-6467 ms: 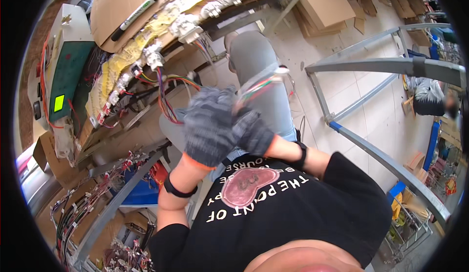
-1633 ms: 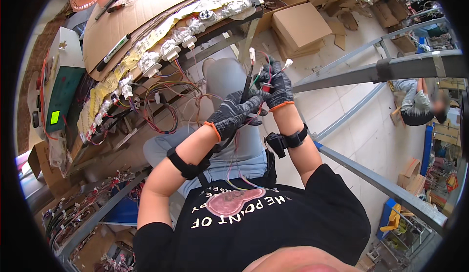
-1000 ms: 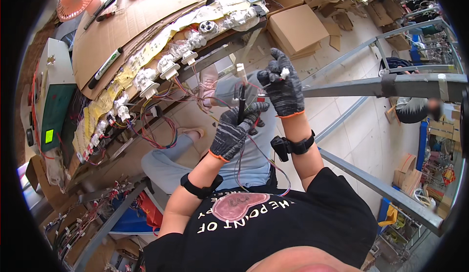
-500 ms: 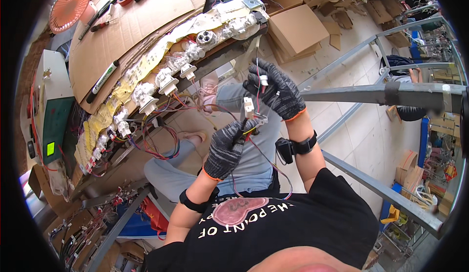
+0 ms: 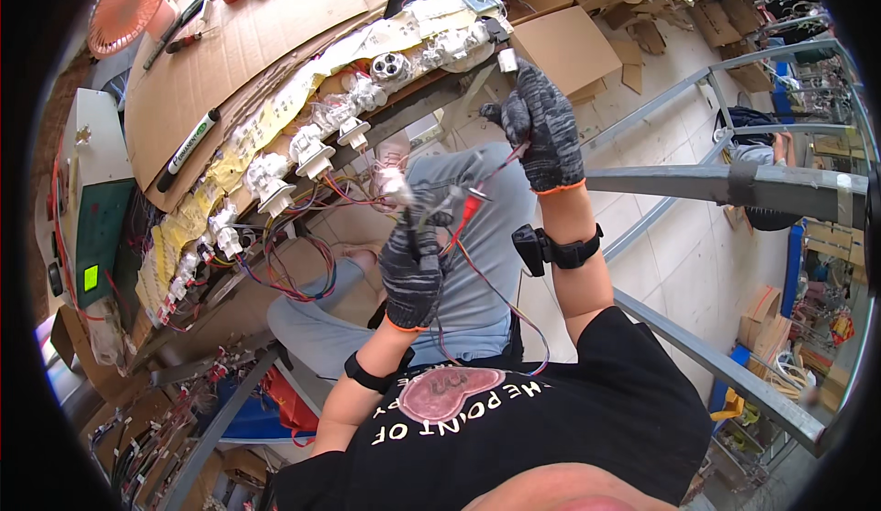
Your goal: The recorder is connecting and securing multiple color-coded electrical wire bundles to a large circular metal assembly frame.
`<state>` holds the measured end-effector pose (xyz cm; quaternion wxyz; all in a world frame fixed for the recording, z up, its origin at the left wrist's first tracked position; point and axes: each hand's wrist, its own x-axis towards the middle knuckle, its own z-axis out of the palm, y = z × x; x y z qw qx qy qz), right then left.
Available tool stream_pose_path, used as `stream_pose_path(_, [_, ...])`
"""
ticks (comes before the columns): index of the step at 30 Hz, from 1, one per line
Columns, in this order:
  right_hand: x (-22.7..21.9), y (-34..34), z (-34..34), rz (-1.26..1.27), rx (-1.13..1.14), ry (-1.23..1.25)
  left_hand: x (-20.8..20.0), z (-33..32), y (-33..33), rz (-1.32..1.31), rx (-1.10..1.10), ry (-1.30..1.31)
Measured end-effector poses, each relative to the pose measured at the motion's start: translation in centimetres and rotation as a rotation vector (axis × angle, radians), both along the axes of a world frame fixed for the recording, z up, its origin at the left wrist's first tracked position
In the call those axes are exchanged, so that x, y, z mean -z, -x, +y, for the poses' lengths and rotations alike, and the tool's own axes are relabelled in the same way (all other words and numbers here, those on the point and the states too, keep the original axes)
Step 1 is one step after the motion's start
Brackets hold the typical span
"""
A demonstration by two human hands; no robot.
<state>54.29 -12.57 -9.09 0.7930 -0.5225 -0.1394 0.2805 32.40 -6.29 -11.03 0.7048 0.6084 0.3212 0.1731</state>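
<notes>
Both my hands wear grey-and-black knit gloves with orange cuffs. My right hand point(image 5: 548, 130) is raised near the far right end of the connector board, its fingers closed around a thin wire. A small white plug connector point(image 5: 507, 61) stands out past its fingertips. Lower and to the left, my left hand point(image 5: 413, 272) is closed on a bunch of coloured wires point(image 5: 496, 288) above my lap. A white connector point(image 5: 395, 187), smeared by motion, sticks up from that fist. Between the hands hangs a red-sleeved piece point(image 5: 471, 206) on the wires.
A long board carries a row of white connectors point(image 5: 310, 150) on yellow paper, with looped wires point(image 5: 303, 268) hanging below. Behind it lie cardboard point(image 5: 266, 43), a marker point(image 5: 190, 149) and an orange fan point(image 5: 128, 8). A grey metal rail point(image 5: 716, 181) runs at right, near cardboard boxes point(image 5: 564, 52).
My right hand has moved up and away from my left, carrying the small white plug. My left hand has shifted slightly left and tilted its connector toward the board.
</notes>
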Motion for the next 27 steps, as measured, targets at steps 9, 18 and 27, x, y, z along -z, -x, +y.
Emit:
stream_pose_path(9, [-1.3, -1.0, 0.6, 0.728, -0.137, -0.579, 1.2, -0.7, 0.2, -0.212, 0.09, -0.098])
stream_pose_path(18, [-0.3, -1.5, -0.8, 0.661, -0.134, -0.645, 0.2, -0.4, -1.2, -0.316, 0.374, 0.196])
stream_pose_path(27, [-1.9, 2.1, 0.2, 0.506, -0.062, -0.452, 0.4, -0.2, -2.7, -0.437, 0.441, 0.324])
